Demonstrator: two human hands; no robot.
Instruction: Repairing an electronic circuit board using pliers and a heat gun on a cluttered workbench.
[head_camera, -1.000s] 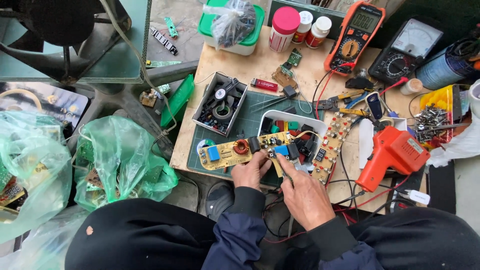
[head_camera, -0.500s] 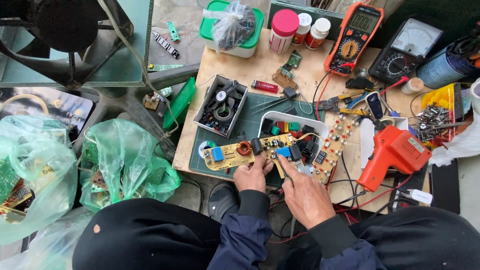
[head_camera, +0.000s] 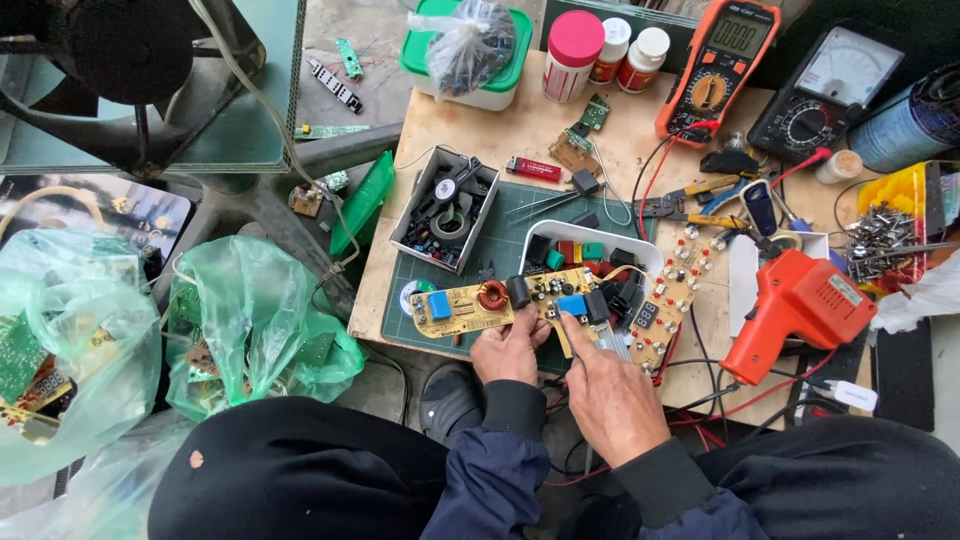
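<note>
the circuit board is yellow, dotted with a blue block, a copper-red coil and black parts. the cutting mat beneath is dark green with a fine pale grid. the soldering gun is bright orange, the multimeter orange and black with a grey screen. the jar has a pink lid; the tub is white with a green lid. the plastic bags are translucent green, the sleeves dark blue with black cuffs.

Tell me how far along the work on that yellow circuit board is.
Done: tools laid out, with the orange soldering gun and orange multimeter set aside. In hand: the left hand holds the yellow circuit board; the right hand touches its right end. What remains cannot be told.
</note>
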